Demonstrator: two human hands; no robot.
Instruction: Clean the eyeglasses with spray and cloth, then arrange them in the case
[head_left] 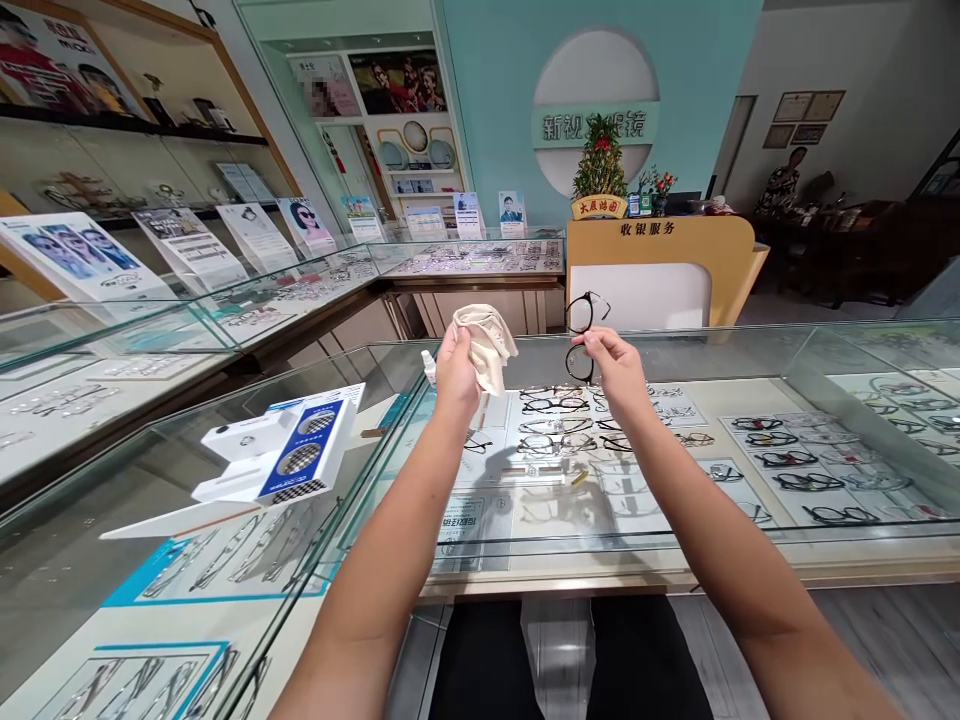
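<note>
Now, in the head view, the left hand (457, 370) is gripping a beige cloth (487, 340) with closed fingers. A small white bottle (429, 366) shows just beside this hand — I cannot tell if they touch. The right hand (616, 368) pinches black-framed glasses (580, 313), held upright above the glass worktop (720, 358), to the right of the cloth and apart from it. At left stands a blue-and-white box (306, 450).
</note>
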